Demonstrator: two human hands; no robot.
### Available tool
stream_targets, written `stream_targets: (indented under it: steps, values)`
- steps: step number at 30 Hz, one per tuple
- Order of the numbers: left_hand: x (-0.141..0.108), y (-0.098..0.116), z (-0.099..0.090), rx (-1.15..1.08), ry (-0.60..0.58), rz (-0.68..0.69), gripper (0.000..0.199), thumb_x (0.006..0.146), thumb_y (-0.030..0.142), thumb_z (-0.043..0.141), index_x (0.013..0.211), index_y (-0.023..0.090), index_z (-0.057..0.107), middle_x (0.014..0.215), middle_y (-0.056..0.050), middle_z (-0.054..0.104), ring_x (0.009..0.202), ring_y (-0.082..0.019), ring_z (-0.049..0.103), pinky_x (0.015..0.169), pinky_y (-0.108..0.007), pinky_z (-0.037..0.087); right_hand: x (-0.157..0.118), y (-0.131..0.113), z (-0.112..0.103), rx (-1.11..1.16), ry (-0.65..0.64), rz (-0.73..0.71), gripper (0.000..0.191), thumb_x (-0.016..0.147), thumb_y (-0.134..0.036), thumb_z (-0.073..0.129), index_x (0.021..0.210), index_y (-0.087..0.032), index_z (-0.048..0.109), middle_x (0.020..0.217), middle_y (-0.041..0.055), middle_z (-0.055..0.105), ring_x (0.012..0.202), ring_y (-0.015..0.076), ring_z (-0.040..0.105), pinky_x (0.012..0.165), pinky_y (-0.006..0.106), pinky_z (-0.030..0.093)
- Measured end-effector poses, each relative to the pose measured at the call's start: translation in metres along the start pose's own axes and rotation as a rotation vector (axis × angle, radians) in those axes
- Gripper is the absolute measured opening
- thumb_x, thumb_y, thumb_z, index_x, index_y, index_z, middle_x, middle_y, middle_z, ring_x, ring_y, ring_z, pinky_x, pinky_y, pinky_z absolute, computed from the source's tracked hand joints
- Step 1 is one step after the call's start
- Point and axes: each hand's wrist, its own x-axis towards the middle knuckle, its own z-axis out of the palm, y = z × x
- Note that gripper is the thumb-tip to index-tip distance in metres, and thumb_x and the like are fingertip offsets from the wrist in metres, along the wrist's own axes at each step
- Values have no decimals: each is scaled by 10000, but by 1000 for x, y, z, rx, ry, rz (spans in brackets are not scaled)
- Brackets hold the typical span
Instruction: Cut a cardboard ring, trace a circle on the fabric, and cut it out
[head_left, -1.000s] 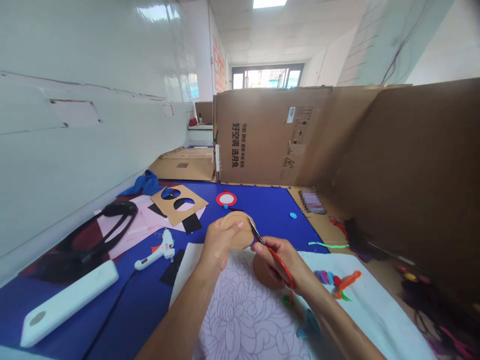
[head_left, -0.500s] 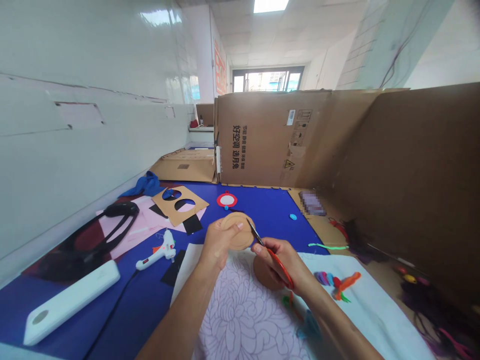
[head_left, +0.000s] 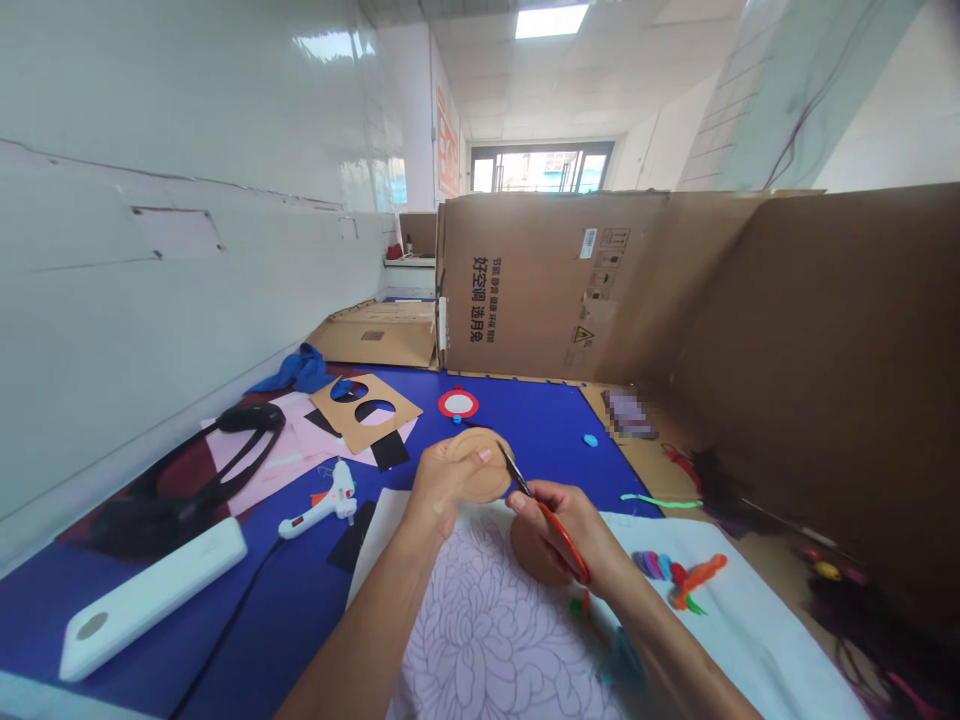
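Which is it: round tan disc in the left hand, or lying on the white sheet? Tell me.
In the hand: the left hand grips the round tan disc, fingers across its face, raised above the white sheet.

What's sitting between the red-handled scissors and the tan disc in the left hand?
Nothing visible: the blades of the red-handled scissors, held in the right hand, reach the edge of the tan disc in the left hand.
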Motion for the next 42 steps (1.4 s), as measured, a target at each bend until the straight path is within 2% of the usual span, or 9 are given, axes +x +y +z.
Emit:
stream_targets:
  steps: [13,18,25,31,42]
  values:
    - [0,3,-2,18,-41,5,399,639,338,959,961,125,854,923,-115,830,814,-236,755,778,-331,585,2,5,0,-25,4,-23,636,729,-817,795,686,-246,518,400,-89,411,324,85,329,327,213,199]
    - [1,3,-3,40,-52,9,397,636,339,959,954,127,853,929,-119,830,822,-241,755,782,-333,580,6,9,0,-6,-9,-13,611,723,-796,809,725,-238,559,403,-96,423,318,83,331,323,209,202]
    - [-1,6,-1,54,-69,12,361,654,338,937,943,136,859,928,-111,833,832,-241,760,793,-332,585,3,4,0,9,-16,-22,618,729,-801,799,705,-242,537,392,-97,408,316,80,322,322,207,194]
    - [-2,7,0,55,-19,-3,369,631,311,939,952,145,861,930,-106,835,821,-237,754,791,-339,591,3,5,1,-5,7,-19,631,733,-809,791,681,-242,519,395,-95,404,316,77,322,323,208,186]
    - [0,8,-4,74,-54,-1,378,635,329,946,947,131,865,919,-113,834,806,-241,753,771,-332,583,2,4,-1,-56,5,-34,599,764,-777,786,693,-242,526,404,-95,403,314,86,333,337,225,171]
